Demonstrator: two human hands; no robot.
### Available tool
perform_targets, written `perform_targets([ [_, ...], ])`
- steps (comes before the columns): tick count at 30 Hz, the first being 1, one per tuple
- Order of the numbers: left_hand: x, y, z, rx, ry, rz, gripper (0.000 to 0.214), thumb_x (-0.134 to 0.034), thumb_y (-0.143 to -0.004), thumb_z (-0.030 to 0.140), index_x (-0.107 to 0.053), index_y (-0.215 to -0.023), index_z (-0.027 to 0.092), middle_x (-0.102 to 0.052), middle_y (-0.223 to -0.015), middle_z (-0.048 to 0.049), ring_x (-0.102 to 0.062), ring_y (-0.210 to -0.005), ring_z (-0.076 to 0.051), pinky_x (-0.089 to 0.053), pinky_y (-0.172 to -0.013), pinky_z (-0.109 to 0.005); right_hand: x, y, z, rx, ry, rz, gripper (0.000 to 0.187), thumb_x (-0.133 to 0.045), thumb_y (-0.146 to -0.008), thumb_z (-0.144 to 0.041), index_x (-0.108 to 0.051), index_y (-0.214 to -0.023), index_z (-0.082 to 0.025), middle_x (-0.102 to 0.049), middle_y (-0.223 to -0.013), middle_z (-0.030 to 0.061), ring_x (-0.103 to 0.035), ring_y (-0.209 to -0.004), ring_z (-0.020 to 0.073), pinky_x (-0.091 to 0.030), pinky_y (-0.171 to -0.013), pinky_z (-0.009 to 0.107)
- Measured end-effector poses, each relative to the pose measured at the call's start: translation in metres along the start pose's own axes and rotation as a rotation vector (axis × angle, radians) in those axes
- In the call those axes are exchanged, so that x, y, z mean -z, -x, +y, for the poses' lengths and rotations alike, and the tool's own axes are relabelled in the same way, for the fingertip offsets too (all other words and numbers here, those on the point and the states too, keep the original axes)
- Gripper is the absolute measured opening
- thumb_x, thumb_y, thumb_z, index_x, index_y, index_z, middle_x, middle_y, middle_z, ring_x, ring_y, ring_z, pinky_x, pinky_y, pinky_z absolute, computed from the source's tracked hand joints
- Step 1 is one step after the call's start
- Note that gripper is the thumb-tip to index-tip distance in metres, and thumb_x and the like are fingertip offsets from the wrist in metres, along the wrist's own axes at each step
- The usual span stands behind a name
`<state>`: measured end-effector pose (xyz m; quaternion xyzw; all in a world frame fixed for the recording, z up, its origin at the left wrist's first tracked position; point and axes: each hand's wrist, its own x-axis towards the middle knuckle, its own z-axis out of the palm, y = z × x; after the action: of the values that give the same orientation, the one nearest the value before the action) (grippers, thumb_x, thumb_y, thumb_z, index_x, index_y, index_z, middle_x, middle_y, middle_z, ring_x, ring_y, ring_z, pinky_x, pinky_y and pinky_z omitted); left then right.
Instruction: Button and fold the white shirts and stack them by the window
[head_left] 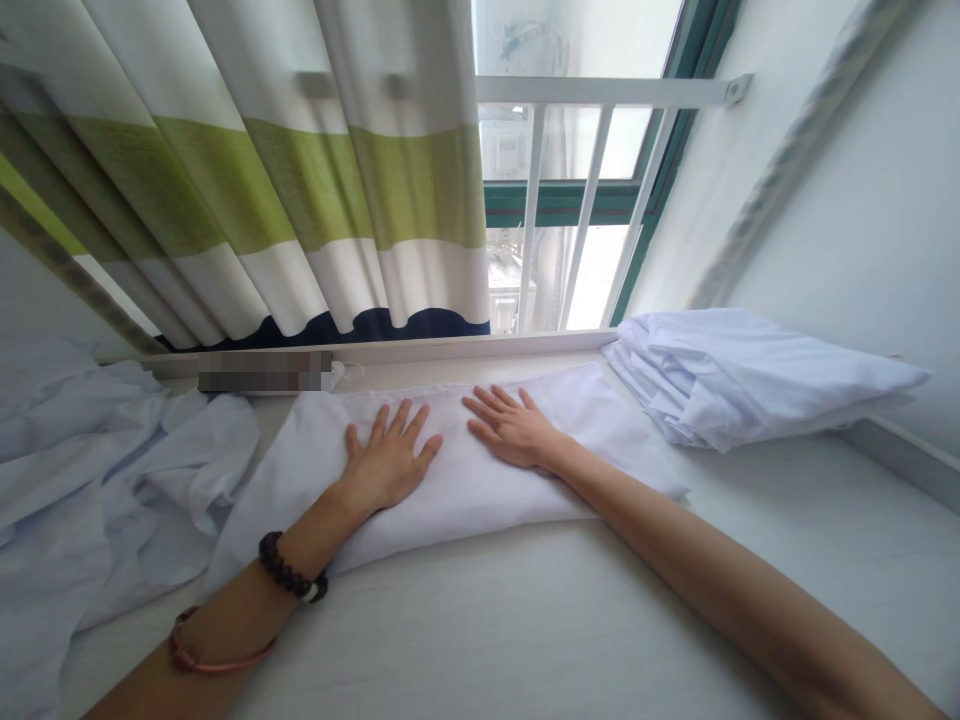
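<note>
A white cloth (450, 495), folded into a long flat shape, lies on the pale surface in front of me. My left hand (388, 455) rests flat on its left half, fingers spread. On the right half my right hand (510, 428) also lies palm down with the fingers stretched out. Neither hand grips the cloth. A dark bead bracelet (281, 572) and a reddish cord bracelet (217, 660) circle my left wrist and forearm.
Crumpled white cloth (112, 490) heaps up on the left. To the right sits a folded white cloth bundle (750, 375) against the wall. A blurred-out dark object (262, 372) lies by the back ledge (465, 347). Behind are a striped curtain (300, 190) and a white railing (592, 92).
</note>
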<state>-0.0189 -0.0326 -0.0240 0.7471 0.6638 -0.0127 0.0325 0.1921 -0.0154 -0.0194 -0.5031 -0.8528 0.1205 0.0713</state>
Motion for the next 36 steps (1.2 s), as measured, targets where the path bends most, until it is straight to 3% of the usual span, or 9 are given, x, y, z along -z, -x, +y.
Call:
perform_targets([
  [4,-0.001,0.001,-0.001,0.006,0.026,-0.003,0.067,-0.018,-0.091,0.059,-0.017,-0.150,0.028,-0.008,-0.157,-0.0054,-0.006,-0.143,-0.038,-0.008,-0.102,-0.073,0.011,-0.002,0.039,-0.239,0.064,0.010,0.064,-0.014,-0.093,-0.060,-0.019,-0.150,-0.029,-0.011,-0.157,-0.0013,-0.006,-0.144,0.0248,-0.004,-0.114,0.052],
  [7,-0.001,0.002,0.000,-0.008,0.030,0.010,0.067,-0.019,-0.091,0.057,-0.020,-0.150,0.025,-0.011,-0.157,-0.0084,-0.008,-0.142,-0.039,-0.009,-0.102,-0.073,0.016,0.010,0.031,-0.342,0.120,0.007,0.066,-0.015,-0.094,-0.057,-0.020,-0.150,-0.022,-0.013,-0.157,0.0032,-0.007,-0.144,0.0267,-0.008,-0.114,0.050],
  [12,-0.002,0.004,0.002,-0.003,0.008,0.022,0.066,-0.021,-0.091,0.057,-0.019,-0.150,0.026,-0.012,-0.157,-0.0077,-0.008,-0.142,-0.038,-0.011,-0.105,-0.069,-0.003,0.041,-0.035,0.014,0.022,0.071,0.078,-0.012,-0.091,-0.065,-0.021,-0.150,-0.015,-0.012,-0.156,0.0105,-0.007,-0.144,0.0247,-0.009,-0.115,0.046],
  [15,-0.004,0.004,-0.001,-0.021,-0.003,0.046,0.065,-0.022,-0.092,0.057,-0.020,-0.150,0.027,-0.013,-0.157,-0.0051,-0.009,-0.143,-0.035,-0.010,-0.107,-0.066,-0.010,0.053,-0.046,0.057,-0.043,0.020,0.076,-0.013,-0.091,-0.066,-0.020,-0.150,-0.019,-0.013,-0.156,0.0084,-0.010,-0.144,0.0261,-0.009,-0.115,0.047],
  [22,0.003,0.012,-0.017,-0.121,-0.003,0.126,0.058,-0.025,-0.094,0.050,-0.034,-0.145,0.025,-0.026,-0.154,-0.0039,-0.022,-0.141,-0.029,-0.015,-0.113,-0.052,-0.004,0.057,0.009,-0.102,0.040,0.022,0.070,-0.012,-0.092,-0.063,-0.022,-0.150,-0.023,-0.011,-0.157,0.0036,-0.007,-0.144,0.0220,-0.005,-0.116,0.042],
  [25,0.011,0.025,-0.003,-0.204,-0.055,0.262,0.055,-0.025,-0.096,0.043,-0.049,-0.136,0.015,-0.048,-0.141,-0.0113,-0.041,-0.132,-0.029,-0.009,-0.115,-0.050,-0.006,0.053,0.021,-0.184,0.086,0.048,0.069,-0.015,-0.093,-0.060,-0.021,-0.150,-0.021,-0.010,-0.157,0.0059,-0.008,-0.144,0.0222,-0.006,-0.116,0.043],
  [28,0.013,0.042,0.022,-0.360,0.001,0.311,0.053,-0.020,-0.098,0.042,-0.057,-0.128,0.017,-0.060,-0.129,-0.0093,-0.050,-0.124,-0.024,-0.010,-0.116,-0.046,-0.010,0.050,0.021,-0.209,0.099,0.067,0.068,-0.016,-0.094,-0.059,-0.022,-0.150,-0.021,-0.012,-0.157,0.0069,-0.010,-0.144,0.0230,-0.008,-0.116,0.044],
  [32,0.005,0.055,0.037,-0.531,0.095,0.166,0.049,-0.021,-0.099,0.045,-0.042,-0.140,0.029,-0.037,-0.149,-0.0005,-0.031,-0.138,-0.021,-0.016,-0.115,-0.046,-0.011,0.050,0.023,-0.184,0.109,0.086,0.068,-0.015,-0.094,-0.059,-0.022,-0.150,-0.021,-0.012,-0.157,0.0068,-0.010,-0.144,0.0224,-0.009,-0.116,0.043],
  [36,0.002,0.046,0.025,-0.521,0.097,-0.014,0.054,-0.020,-0.096,0.055,-0.027,-0.146,0.035,-0.018,-0.155,0.0033,-0.017,-0.143,-0.021,-0.011,-0.116,-0.046,-0.008,0.054,0.034,-0.144,0.119,0.068,0.068,-0.012,-0.093,-0.061,-0.023,-0.149,-0.024,-0.013,-0.157,0.0033,-0.010,-0.144,0.0202,-0.009,-0.116,0.040],
])
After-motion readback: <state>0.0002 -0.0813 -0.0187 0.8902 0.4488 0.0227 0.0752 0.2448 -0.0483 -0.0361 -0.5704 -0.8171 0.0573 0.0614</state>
